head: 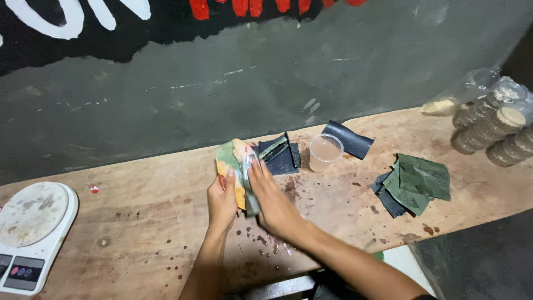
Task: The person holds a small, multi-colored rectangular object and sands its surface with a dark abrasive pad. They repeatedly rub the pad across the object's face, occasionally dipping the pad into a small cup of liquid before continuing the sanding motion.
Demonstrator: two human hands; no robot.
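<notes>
My left hand point(221, 201) holds a thin, mottled piece point(232, 158) coloured green, yellow and red, upright above the wooden bench. My right hand point(276, 203) presses a small dark grey sheet point(251, 195) against the front of that piece, fingers flat on it. Just behind the hands lies a small pile of dark blue-grey sheets point(280, 155). A clear plastic cup point(325, 151) with cloudy liquid stands to the right of that pile.
A white kitchen scale point(31, 233) sits at the bench's left end. Green and dark sheets point(416, 182) lie at the right, one dark sheet point(348, 139) behind the cup. Stacked round containers point(494, 130) and a plastic bag fill the far right corner. A dark wall point(266, 78) backs the stained bench point(139, 216).
</notes>
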